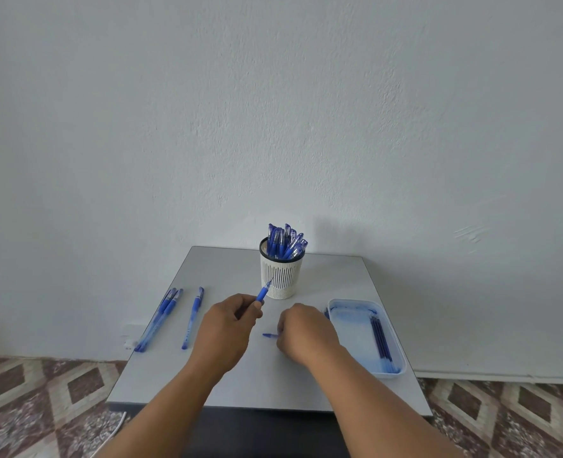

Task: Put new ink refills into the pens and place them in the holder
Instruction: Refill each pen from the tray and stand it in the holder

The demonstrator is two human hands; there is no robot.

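Note:
My left hand (228,320) grips an uncapped blue pen (263,292) whose tip points up and right, close to the white slotted holder (281,279). The holder stands at the back middle of the table and is packed with several capped blue pens (286,243). My right hand (303,332) rests knuckles-up on the table, its fingers closed over a blue pen cap (269,335) that pokes out to the left. A pale blue tray (349,325) to the right holds a few dark blue refills (381,340). Three more blue pens (164,314) lie at the left.
The small grey table (240,385) stands against a white wall. A single pen (193,317) lies apart from the pair near the left edge. Patterned floor tiles show on both sides, and a white cable (115,428) runs below the table's front left corner.

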